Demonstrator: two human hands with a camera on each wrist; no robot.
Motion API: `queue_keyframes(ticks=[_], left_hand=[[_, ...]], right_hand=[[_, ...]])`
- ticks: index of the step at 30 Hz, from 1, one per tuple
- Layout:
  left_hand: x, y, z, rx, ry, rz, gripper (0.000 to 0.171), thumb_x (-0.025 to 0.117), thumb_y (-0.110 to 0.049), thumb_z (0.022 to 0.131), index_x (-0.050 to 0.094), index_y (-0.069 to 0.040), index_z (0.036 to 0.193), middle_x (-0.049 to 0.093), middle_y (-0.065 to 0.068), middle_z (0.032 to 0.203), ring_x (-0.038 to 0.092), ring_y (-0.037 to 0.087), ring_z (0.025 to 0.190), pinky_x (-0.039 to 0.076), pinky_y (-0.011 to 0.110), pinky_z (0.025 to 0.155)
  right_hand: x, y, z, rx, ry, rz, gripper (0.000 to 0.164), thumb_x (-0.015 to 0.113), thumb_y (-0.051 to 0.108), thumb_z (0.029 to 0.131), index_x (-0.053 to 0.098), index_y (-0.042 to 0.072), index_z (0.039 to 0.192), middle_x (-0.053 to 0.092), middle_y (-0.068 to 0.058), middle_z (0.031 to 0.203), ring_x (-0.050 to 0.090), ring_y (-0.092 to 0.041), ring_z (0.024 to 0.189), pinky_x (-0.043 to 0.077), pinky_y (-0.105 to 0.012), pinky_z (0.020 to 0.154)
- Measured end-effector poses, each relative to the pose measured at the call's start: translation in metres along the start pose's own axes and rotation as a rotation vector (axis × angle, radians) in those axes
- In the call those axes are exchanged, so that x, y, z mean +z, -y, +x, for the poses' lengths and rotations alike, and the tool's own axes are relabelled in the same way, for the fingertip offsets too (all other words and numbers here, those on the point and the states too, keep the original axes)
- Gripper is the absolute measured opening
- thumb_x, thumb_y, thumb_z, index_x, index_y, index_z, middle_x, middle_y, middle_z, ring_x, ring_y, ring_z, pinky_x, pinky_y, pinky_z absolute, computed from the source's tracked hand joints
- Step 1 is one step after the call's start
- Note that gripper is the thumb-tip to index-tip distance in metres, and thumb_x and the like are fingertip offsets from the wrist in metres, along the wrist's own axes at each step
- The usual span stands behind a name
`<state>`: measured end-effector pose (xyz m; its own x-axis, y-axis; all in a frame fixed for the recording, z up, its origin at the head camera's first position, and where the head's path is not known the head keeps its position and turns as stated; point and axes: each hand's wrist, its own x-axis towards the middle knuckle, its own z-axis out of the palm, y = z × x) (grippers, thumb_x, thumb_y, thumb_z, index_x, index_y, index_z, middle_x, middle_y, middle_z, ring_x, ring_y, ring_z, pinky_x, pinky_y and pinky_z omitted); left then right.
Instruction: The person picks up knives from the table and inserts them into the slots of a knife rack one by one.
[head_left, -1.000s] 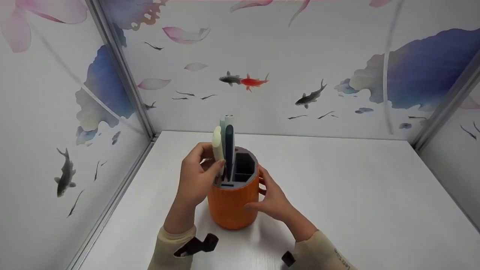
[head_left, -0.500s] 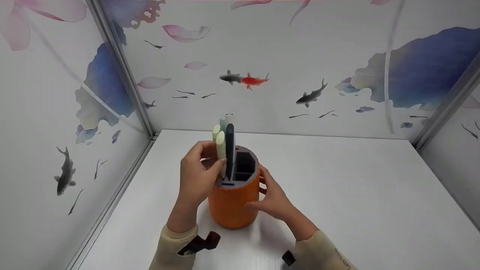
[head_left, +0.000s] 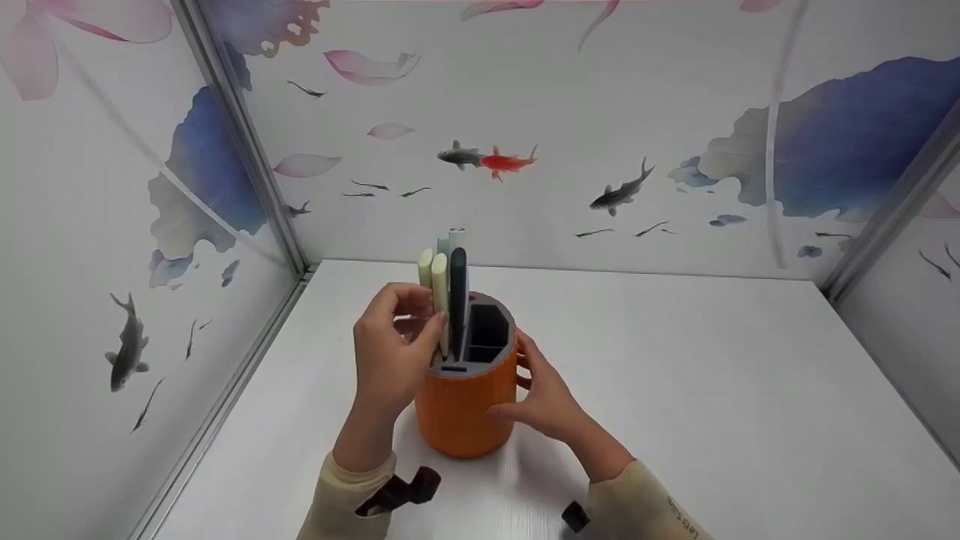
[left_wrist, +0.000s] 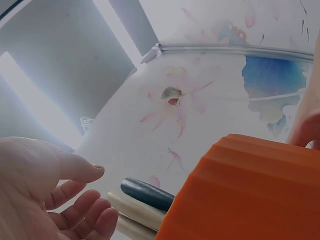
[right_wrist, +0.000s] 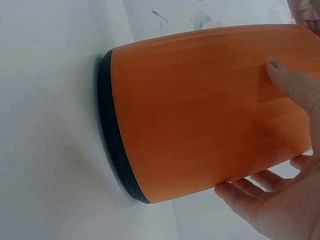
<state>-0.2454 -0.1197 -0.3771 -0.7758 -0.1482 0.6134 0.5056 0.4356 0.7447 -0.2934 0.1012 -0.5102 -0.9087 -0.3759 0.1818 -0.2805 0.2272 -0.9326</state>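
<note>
The right hand (head_left: 551,394) holds the side of an orange knife holder (head_left: 465,420), thumb on the near face and fingers round the right side. Its grey top has slots and an open compartment. A near cream-handled knife (head_left: 440,289) stands in it, with a second cream handle (head_left: 426,262) just behind. In the head view, the left hand (head_left: 394,345) is beside these handles, its thumb at the near one. The left wrist view shows bare space between the left thumb (left_wrist: 85,167) and fingers, fingertips right at the cream handle ends. A dark navy handle (head_left: 458,289) is alongside.
Light green (head_left: 443,244) and white (head_left: 457,238) handles rise at the back of the holder. It stands on a white table (head_left: 675,375) enclosed by printed panels (head_left: 562,97) with metal frame edges. Black camera mounts (head_left: 405,491) sit at both wrists.
The near cream-handled knife has shifted slightly right, so the second cream handle shows beside it. The left hand has loosened and drawn slightly left. The right hand stays on the holder.
</note>
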Motion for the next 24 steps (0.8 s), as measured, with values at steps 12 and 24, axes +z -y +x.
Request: queue_keyframes(ticks=[12, 24], left_hand=[[0.022, -0.007, -0.017, 0.436, 0.161, -0.044, 0.021, 0.079, -0.003, 0.090, 0.066, -0.005, 0.107, 0.067, 0.006, 0.092, 0.067, 0.014, 0.080, 0.063, 0.026, 0.072], [0.106, 0.003, -0.059, 0.407, 0.496, 0.153, 0.017, 0.078, -0.018, 0.096, 0.071, -0.013, 0.110, 0.071, 0.000, 0.099, 0.065, 0.014, 0.090, 0.056, 0.019, 0.084]], right_hand=[[-0.032, -0.008, -0.006, -0.034, 0.158, -0.133, 0.105, 0.091, 0.035, 0.085, 0.026, 0.042, 0.167, 0.046, -0.007, 0.164, 0.049, -0.039, 0.149, 0.048, -0.062, 0.117], [-0.104, -0.028, -0.044, -0.029, 0.016, -0.316, 0.078, 0.081, 0.028, 0.096, 0.041, 0.022, 0.163, 0.054, -0.017, 0.158, 0.055, -0.047, 0.142, 0.052, -0.063, 0.111]])
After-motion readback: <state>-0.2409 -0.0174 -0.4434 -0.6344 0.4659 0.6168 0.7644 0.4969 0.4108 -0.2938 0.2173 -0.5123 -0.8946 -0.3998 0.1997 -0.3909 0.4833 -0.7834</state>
